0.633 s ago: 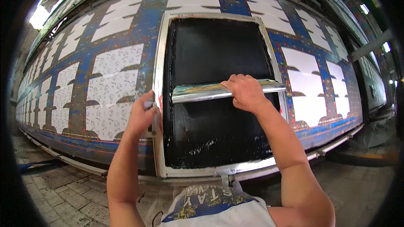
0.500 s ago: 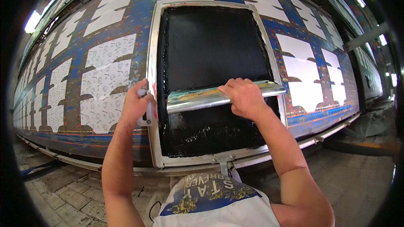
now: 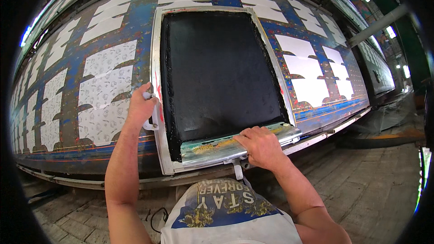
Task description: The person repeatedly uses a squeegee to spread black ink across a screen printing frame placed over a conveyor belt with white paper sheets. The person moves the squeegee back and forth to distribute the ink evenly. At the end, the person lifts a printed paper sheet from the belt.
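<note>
A screen-printing frame (image 3: 159, 63) with pale metal edges lies on the long printing table, its mesh (image 3: 217, 72) covered in black ink. My left hand (image 3: 142, 105) is closed round a whitish handle (image 3: 149, 124) on the frame's left side. At the near end of the screen, my right hand (image 3: 261, 147) grips a wide metal squeegee (image 3: 212, 150) near its right part, fingers over the top. Smears of yellow and green colour mark the squeegee, which reaches nearly across the frame and rests tilted by its near edge.
Printed white fabric pieces (image 3: 106, 90) lie left of the frame; plain white pieces (image 3: 304, 68) lie to its right and beyond it. A metal rail (image 3: 316, 136) runs along the table's near edge. Floor paving (image 3: 361, 176) shows below, with a dark cable (image 3: 156, 219) near my shirt.
My right hand has drawn the squeegee toward me, from the screen's lower middle to its near end. My left hand stays on the handle. The whole view has shifted slightly.
</note>
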Action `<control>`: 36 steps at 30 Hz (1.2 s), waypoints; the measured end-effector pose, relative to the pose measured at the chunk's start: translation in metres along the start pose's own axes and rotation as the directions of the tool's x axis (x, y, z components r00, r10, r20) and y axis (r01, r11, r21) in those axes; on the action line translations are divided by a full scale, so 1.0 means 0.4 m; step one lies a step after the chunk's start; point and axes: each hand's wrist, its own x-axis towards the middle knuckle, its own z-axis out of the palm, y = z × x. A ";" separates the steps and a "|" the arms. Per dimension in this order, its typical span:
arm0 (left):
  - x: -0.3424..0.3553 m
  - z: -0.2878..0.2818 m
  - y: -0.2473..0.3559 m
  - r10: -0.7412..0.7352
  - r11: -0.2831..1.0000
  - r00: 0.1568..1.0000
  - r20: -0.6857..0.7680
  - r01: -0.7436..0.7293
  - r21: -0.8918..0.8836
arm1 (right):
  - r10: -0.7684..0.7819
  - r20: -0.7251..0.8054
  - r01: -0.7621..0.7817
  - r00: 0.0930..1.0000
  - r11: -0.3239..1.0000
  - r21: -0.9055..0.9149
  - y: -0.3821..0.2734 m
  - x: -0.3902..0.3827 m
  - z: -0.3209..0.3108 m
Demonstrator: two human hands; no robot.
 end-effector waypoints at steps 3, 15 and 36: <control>0.001 -0.002 -0.005 0.031 0.999 0.999 -0.006 -0.031 0.013 | -0.006 -0.006 0.006 1.000 1.000 0.001 -0.007 -0.007 -0.004; 0.029 0.005 -0.039 0.020 0.999 1.000 0.002 -0.021 0.025 | 0.092 0.184 -0.107 0.979 0.991 0.076 0.013 0.027 -0.092; 0.032 0.010 -0.062 0.066 0.998 0.998 -0.013 -0.066 -0.001 | 0.012 -0.071 -0.012 0.997 1.000 -0.008 0.143 0.182 -0.105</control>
